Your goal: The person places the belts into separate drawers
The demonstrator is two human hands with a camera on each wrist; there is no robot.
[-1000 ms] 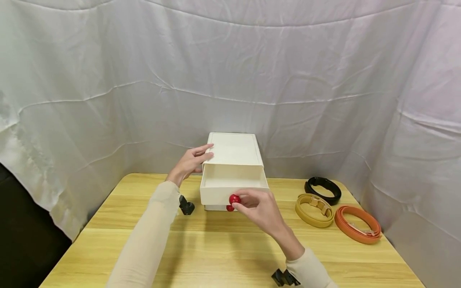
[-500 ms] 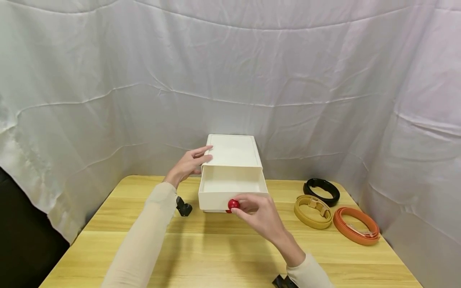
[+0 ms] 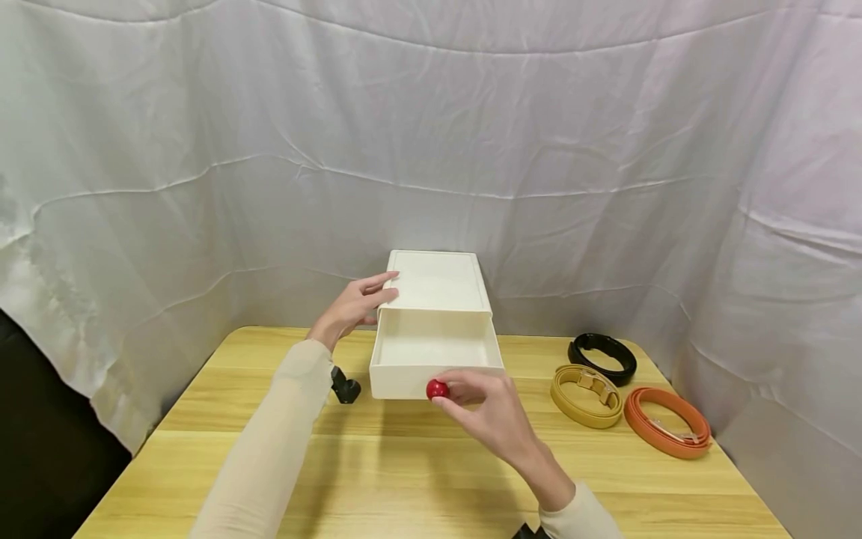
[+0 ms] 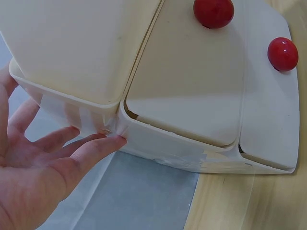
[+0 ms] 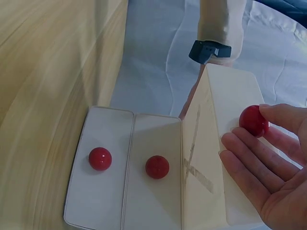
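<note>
Red knob [image 3: 437, 389] pinched by right hand [image 3: 490, 413]; left hand [image 3: 352, 305] flat against white drawer unit [image 3: 438, 283].

Your right hand [image 3: 494, 412]: pinches round red knob [image 3: 437, 389] of pulled-out white plastic drawer [image 3: 435, 363].
Your left hand [image 3: 352, 305]: fingers flat against white drawer cabinet [image 3: 436, 281].
Table right: black [image 3: 601, 358], yellow [image 3: 585, 384], orange coiled belts [image 3: 667, 421].

We are looking at a staged recording booth rather than a lived-in room. Creased white sheets [image 3: 471, 135] hang as a backdrop round the far and side edges of a small wooden table [image 3: 417, 464], and three coiled belts [image 3: 626, 389] lie near its right edge like sample props.
</note>
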